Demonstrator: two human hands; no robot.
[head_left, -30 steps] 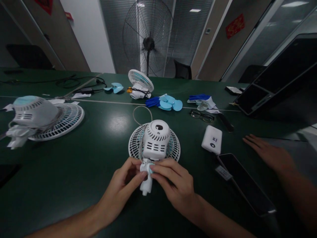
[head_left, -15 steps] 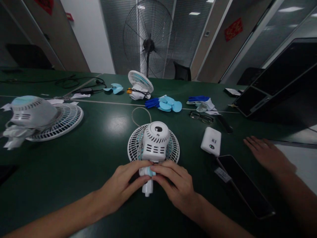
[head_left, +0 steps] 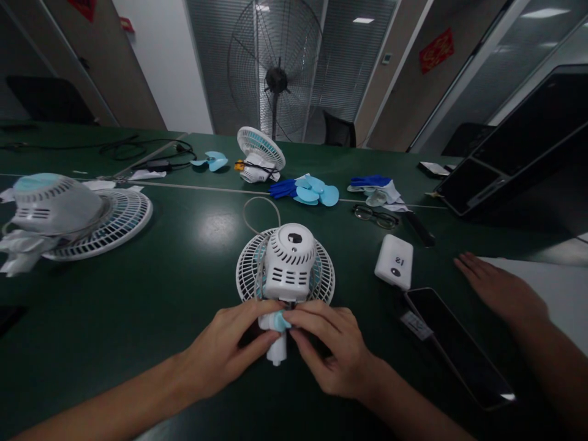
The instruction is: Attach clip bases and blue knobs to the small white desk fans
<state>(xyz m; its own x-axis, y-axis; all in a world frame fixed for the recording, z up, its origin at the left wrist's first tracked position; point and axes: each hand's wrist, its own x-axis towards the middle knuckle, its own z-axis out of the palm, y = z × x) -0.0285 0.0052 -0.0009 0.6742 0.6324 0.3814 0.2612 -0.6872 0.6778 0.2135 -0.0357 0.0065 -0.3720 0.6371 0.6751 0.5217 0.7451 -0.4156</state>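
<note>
White neck (head_left: 276,351), partly covered, is gripped by left hand (head_left: 232,340), its blue knob (head_left: 281,321) by right hand (head_left: 334,346).

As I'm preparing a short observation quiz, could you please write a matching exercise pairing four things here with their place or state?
Things:
1. Phone
2. Pale-blue knob
3. Large dark fan
4. White box

Places or states:
A. Beyond the table
B. Between the glasses and the phone
C. Flat, dark screen up
D. Between the left hand and right hand

Pairs: 1-C, 2-D, 3-A, 4-B
</note>
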